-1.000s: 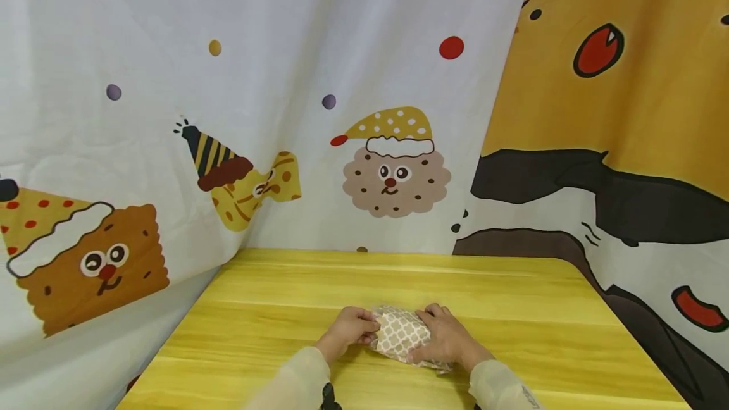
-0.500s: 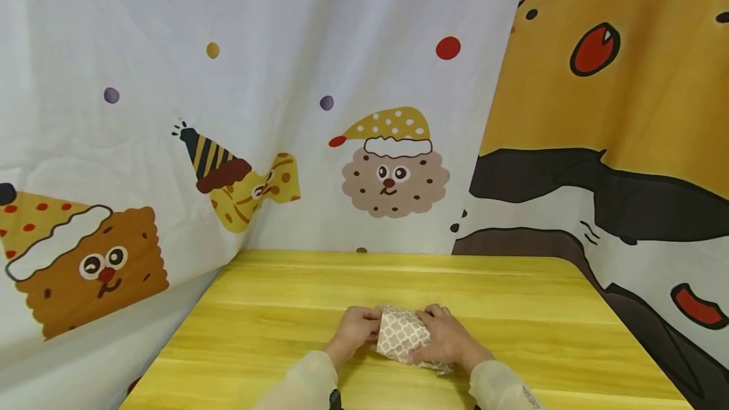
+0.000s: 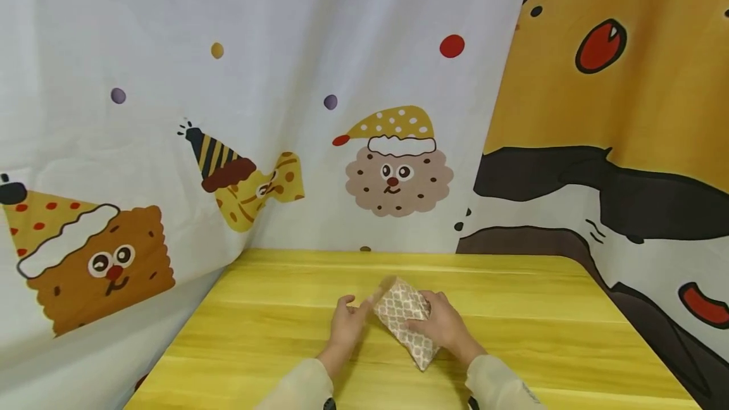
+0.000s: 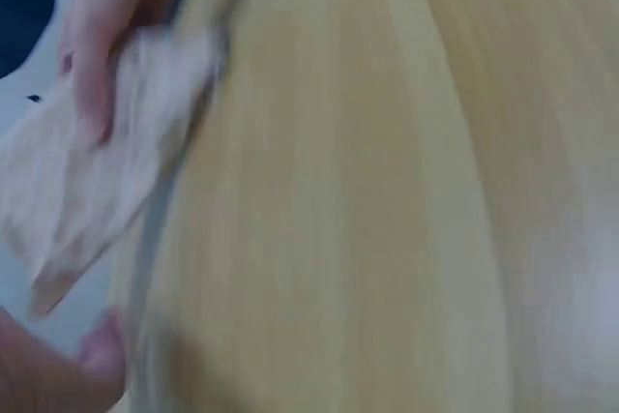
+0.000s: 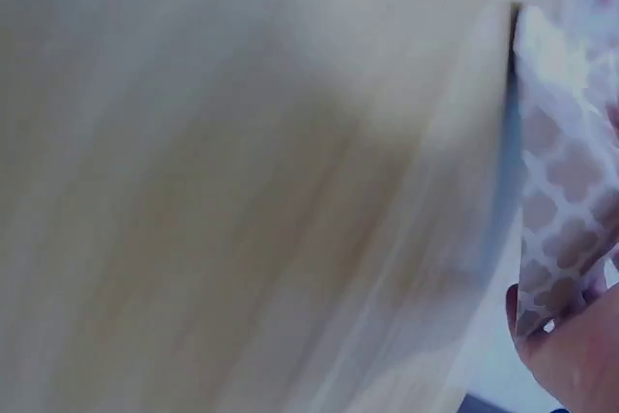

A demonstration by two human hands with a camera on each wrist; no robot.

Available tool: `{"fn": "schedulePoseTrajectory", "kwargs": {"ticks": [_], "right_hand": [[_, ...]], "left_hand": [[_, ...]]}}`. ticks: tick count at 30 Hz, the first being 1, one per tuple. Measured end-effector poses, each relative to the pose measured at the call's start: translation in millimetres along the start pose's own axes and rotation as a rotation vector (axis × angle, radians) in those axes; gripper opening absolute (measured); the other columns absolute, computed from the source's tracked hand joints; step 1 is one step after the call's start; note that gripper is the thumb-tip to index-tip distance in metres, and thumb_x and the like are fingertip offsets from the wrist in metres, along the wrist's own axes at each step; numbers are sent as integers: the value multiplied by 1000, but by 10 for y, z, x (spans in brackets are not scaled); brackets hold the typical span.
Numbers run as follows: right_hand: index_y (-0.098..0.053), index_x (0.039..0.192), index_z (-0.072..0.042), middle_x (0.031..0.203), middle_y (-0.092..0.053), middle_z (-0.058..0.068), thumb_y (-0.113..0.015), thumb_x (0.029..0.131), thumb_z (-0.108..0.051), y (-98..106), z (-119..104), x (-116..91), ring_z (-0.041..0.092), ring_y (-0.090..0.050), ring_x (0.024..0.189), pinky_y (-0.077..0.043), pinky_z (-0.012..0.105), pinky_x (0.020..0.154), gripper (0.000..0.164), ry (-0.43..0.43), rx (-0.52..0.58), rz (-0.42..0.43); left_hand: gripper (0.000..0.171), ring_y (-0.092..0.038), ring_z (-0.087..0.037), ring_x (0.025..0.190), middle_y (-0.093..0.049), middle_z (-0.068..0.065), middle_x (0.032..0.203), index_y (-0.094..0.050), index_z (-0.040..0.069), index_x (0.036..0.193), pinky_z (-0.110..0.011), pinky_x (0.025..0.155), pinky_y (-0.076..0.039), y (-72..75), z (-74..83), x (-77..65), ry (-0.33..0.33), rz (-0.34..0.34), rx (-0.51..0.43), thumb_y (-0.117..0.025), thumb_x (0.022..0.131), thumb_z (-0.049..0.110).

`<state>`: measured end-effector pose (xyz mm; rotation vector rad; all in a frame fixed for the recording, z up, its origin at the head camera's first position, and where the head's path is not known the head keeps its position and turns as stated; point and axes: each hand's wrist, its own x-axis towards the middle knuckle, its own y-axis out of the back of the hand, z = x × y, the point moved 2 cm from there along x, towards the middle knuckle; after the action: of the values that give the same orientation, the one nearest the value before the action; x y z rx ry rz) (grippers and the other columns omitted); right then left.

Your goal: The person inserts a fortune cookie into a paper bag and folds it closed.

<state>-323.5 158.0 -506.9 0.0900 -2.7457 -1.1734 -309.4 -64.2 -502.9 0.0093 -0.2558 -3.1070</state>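
A beige packet (image 3: 401,315) with a white lattice print is tilted above the table in the head view, with crinkled glossy film on its surface in the right wrist view. My right hand (image 3: 447,324) grips its right side, thumb across the front face. My left hand (image 3: 346,328) is beside the packet's upper left corner, fingers raised and spread. In the left wrist view a gap shows between the left thumb (image 4: 102,350) and the packet (image 4: 92,162). Motion blurs the packet, and the right hand's far fingers are hidden behind it.
A yellow wood-grain table (image 3: 273,296) lies under both hands. Behind it hangs a white curtain (image 3: 285,49) with cartoon biscuit prints, joining an orange and black printed part (image 3: 569,100) on the right.
My left hand has come off the packet's left end and shifted slightly left. The right hand has lifted and turned the packet, so its upper end points up and left.
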Motion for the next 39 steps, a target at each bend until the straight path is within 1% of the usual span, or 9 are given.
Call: {"fn": "schedulePoseTrajectory", "kwargs": {"ticks": [3,5,9,12,17,21,27,34,39], "right_hand": [[-53,136,-5,121,-53,13,-86,77,-39,18,-109,22,23,-56,100,-50,45,87,76,-38,189,71],[-50,137,-5,124,-53,13,-84,80,-37,46,-216,30,23,-57,100,-51,41,84,73,-31,335,76],[-49,132,-7,115,-59,13,-81,86,-26,254,-473,38,23,-63,92,-55,35,76,59,16,621,71],[-46,131,-7,116,-60,15,-80,86,-17,387,-566,37,26,-65,97,-56,35,78,57,79,732,106],[-45,141,-9,128,-58,13,-83,83,-19,226,-306,-20,26,-60,110,-53,35,86,70,68,635,30],[-56,134,-4,118,-65,13,-80,86,-18,153,-167,-43,25,-65,101,-55,37,80,56,49,585,-44],[-63,120,-8,103,-70,9,-83,82,-26,253,-257,19,23,-69,88,-58,36,73,47,29,629,46],[-63,119,-10,101,-71,7,-80,85,-33,252,-217,17,21,-68,82,-57,34,70,45,-48,637,38],[-64,116,-9,97,-71,9,-81,84,-37,252,-169,10,24,-69,81,-57,35,68,46,-93,679,102]], "left_hand": [[90,-59,-40,108,-53,-28,130,-20,-10,148,-51,87,-51,-127,125,-25,72,-138,-146,-67,94,45],[82,-60,-37,112,-55,-25,132,-24,-8,148,-50,91,-51,-180,250,12,38,-206,-208,-69,95,36],[48,-62,-21,103,-65,-10,116,-47,1,138,-38,90,-52,-113,657,117,-168,-281,-183,-67,97,17],[52,-58,-24,113,-62,-11,124,-45,6,143,-43,98,-47,-25,862,181,-295,-318,-89,-66,97,17],[88,-35,-35,139,-40,-10,151,-20,18,159,-61,110,-28,-60,537,220,-218,-433,75,-75,91,31],[91,-40,-32,133,-43,-6,145,-21,20,157,-60,106,-34,-125,305,190,-153,-489,122,-79,88,27],[79,-55,-23,115,-52,-4,132,-31,18,149,-44,94,-49,-200,399,194,-205,-462,87,-80,87,21],[76,-60,-18,97,-63,-3,107,-37,6,150,-40,82,-53,-175,344,211,-184,-343,177,-79,88,23],[32,-49,-11,65,-57,4,72,-67,0,94,-30,59,-45,-117,246,195,-178,-323,266,-75,90,31]]}}
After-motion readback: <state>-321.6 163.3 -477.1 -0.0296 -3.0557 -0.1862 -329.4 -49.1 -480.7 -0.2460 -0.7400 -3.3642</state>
